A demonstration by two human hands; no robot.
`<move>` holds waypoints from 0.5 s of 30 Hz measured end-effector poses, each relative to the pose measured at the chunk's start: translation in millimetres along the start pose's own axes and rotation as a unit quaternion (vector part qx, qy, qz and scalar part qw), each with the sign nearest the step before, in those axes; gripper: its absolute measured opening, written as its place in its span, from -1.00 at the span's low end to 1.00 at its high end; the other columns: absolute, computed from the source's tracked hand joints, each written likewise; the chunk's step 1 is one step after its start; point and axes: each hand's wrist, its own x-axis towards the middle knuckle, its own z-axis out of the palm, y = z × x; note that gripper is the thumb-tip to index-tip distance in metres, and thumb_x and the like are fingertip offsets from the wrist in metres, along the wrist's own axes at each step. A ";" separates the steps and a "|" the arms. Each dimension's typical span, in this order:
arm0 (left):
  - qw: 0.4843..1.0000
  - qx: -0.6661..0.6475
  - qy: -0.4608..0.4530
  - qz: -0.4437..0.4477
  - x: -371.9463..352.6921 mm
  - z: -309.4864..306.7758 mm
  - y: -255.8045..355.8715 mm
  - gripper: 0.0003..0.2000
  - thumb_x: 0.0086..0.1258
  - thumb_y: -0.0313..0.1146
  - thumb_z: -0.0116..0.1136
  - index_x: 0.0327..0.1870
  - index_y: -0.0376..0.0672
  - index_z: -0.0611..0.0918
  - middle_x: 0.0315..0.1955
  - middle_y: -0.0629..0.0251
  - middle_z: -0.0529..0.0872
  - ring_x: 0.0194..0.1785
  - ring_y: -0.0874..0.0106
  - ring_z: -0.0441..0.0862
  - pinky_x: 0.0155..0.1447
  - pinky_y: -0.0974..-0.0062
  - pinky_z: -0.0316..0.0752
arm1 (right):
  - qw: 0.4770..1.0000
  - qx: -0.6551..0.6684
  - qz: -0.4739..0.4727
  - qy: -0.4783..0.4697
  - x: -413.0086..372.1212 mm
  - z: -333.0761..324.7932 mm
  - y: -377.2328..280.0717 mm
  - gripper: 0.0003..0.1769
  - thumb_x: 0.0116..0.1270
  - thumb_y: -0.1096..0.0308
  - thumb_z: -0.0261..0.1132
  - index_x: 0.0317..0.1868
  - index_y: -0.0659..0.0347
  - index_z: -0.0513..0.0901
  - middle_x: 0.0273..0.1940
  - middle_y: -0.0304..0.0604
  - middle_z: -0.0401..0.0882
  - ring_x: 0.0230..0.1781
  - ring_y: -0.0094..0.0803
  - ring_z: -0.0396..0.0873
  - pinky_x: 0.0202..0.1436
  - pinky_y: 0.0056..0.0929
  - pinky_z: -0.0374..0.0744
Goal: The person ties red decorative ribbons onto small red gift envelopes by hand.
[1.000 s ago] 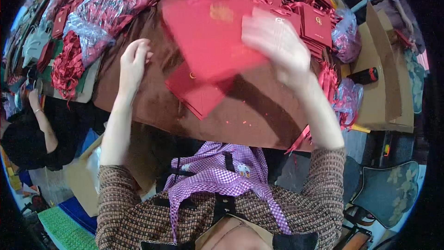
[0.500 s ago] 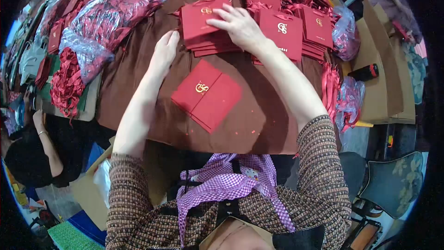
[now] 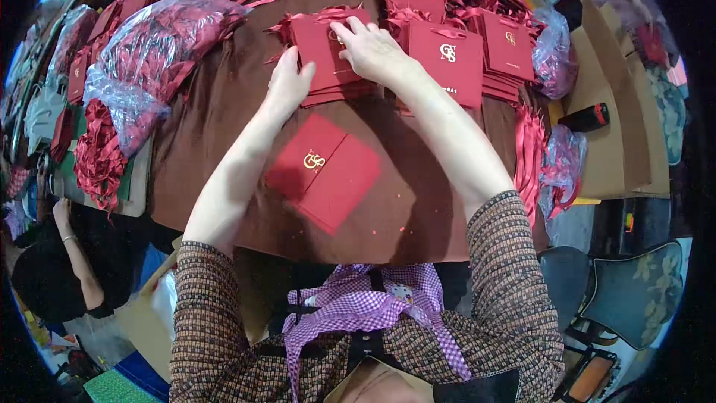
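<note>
A stack of red paper gift bags with gold lettering and ribbon handles lies across the table from me. My right hand rests over the top bag, fingers spread and partly covering its gold logo. At the stack's left edge is my left hand, its thumb apart from the fingers. Closer to me lies a red folded card box with a gold logo and a dark seam, slightly blurred. To the right of my right hand is another pile of red bags with a pale logo.
Plastic-wrapped red ribbons and a loose ribbon bundle lie on the left. More bags, hanging ribbons and a cardboard box are on the right. A seated person's arm shows at lower left. Brown cloth covers the table.
My left hand has moved right to the stack's edge. The top bag, earlier tilted and higher, now lies closer in line with the stack under my right hand. The whole view has shifted slightly.
</note>
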 end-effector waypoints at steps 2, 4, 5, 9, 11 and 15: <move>0.998 0.057 0.011 0.014 -5.6 5.9 -9.5 -0.34 0.25 -0.24 0.21 0.35 -0.29 0.27 0.31 -0.16 0.32 0.39 -0.02 0.28 0.35 0.09 0.28 | 0.998 0.005 -0.004 0.056 9.1 7.8 1.3 -0.49 0.32 0.26 0.24 0.25 0.19 0.40 0.05 0.06 0.46 -0.01 0.04 0.49 0.03 -0.06 0.50; 0.991 0.129 0.036 0.032 -13.8 -1.4 12.1 -0.24 0.17 -0.28 0.25 0.41 -0.21 0.19 0.40 -0.20 0.12 0.44 -0.12 0.13 0.33 -0.11 0.24 | 0.996 -0.062 0.019 0.053 19.1 7.8 -2.2 -0.59 0.30 0.23 0.26 0.11 0.19 0.52 0.02 0.07 0.48 0.04 0.02 0.47 0.04 -0.08 0.48; 0.989 0.134 0.037 0.052 -9.9 -4.3 16.7 -0.18 0.10 -0.32 0.27 0.44 -0.15 0.16 0.43 -0.21 0.01 0.45 -0.19 0.07 0.31 -0.20 0.23 | 0.997 -0.051 0.032 0.044 23.4 8.7 -4.1 -0.68 0.28 0.22 0.26 -0.03 0.22 0.58 0.03 0.09 0.48 0.09 0.02 0.44 0.09 -0.07 0.44; 0.956 0.236 0.064 0.161 23.6 -8.6 16.7 -0.30 0.22 -0.30 0.18 0.42 -0.11 0.21 0.43 -0.12 0.10 0.45 -0.14 0.10 0.31 -0.18 0.22 | 0.988 -0.083 -0.004 0.128 28.0 29.4 -2.2 -0.68 0.29 0.28 0.20 -0.06 0.33 0.55 0.11 0.15 0.46 0.19 0.07 0.38 0.21 0.01 0.35; 0.952 0.254 0.049 0.162 39.1 -2.3 13.4 -0.35 0.29 -0.27 0.13 0.42 -0.11 0.23 0.43 -0.07 0.14 0.46 -0.12 0.10 0.32 -0.18 0.21 | 0.996 -0.063 0.016 0.061 29.2 33.9 -4.6 -0.69 0.29 0.32 0.14 -0.03 0.35 0.53 0.13 0.16 0.44 0.21 0.07 0.37 0.21 0.03 0.34; 0.943 0.310 -0.010 0.122 41.3 18.7 -11.5 -0.46 0.45 -0.12 -0.04 0.40 -0.14 0.28 0.43 0.05 0.20 0.50 0.00 0.08 0.37 -0.16 0.16 | 0.996 -0.015 0.057 0.063 23.2 74.8 -7.6 -0.62 0.35 0.32 0.07 0.07 0.40 0.44 0.21 0.23 0.37 0.27 0.09 0.33 0.25 0.08 0.33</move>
